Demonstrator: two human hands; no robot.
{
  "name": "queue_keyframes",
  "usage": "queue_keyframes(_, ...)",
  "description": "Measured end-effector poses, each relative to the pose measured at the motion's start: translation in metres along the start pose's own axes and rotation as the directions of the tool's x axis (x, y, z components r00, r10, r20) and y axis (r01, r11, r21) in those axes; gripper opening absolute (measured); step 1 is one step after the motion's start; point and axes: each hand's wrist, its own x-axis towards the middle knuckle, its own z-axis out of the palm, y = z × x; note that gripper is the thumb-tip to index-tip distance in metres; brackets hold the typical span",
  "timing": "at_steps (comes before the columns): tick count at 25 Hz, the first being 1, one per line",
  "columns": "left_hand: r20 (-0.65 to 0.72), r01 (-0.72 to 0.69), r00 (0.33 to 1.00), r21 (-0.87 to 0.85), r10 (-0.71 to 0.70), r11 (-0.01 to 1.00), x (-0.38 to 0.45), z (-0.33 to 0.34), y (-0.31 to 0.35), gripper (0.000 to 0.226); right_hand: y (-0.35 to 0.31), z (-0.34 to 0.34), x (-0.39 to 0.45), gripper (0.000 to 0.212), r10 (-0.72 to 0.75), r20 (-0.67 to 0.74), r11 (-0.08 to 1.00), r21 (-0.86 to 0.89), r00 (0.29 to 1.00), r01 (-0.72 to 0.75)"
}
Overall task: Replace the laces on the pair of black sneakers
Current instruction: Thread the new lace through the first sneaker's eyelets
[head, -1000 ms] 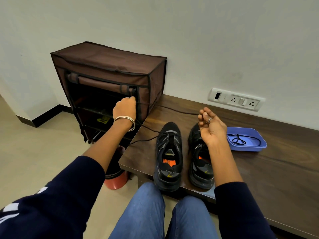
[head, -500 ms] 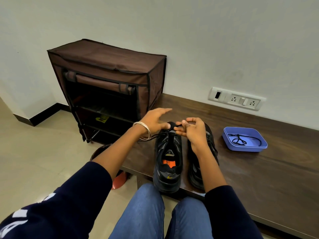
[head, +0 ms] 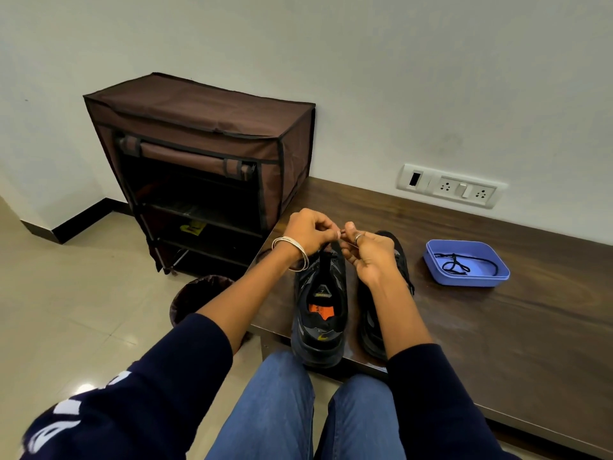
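Two black sneakers (head: 320, 313) stand side by side at the bench (head: 497, 327) edge. Above the left one's toe, the left hand (head: 306, 232) and right hand (head: 371, 254) meet, fingers curled, pinching its lace (head: 326, 248). Another lace (head: 456, 264) lies in a blue tray (head: 464, 280) to the right.

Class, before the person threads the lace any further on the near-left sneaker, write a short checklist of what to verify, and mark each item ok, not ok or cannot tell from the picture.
1. Both hands on the lace: left hand and right hand pinch it above the sneaker's front. Ok.
2. Left sneaker flat on the table. Ok.
3. Right sneaker within reach beside it. Ok.
4. Another lace lying ready in the blue tray. Ok.
5. Lace through the correct eyelet: hidden by the fingers. Cannot tell.
6. Lace ends even: not visible. Cannot tell.
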Motion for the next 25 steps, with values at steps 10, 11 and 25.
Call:
queue_keyframes(10,-0.149,0.318,0.948,0.34,-0.283,0.885,-0.001,0.038,-0.036,0.01,0.044,-0.006,0.007,0.04,0.002,0.157,0.571,-0.811,0.988,0.128)
queue_keyframes(11,-0.149,0.32,0.947,0.357,-0.284,0.878,-0.001,0.041,-0.035,0.01,0.046,-0.007,0.006,0.04,-0.025,0.147,0.565,-0.814,0.989,0.135)
queue_keyframes(25,-0.044,0.311,0.942,0.485,-0.332,0.817,0.002,0.054,-0.043,0.035,0.054,-0.015,-0.002,0.032,-0.113,0.133,0.65,-0.74,0.985,0.175)
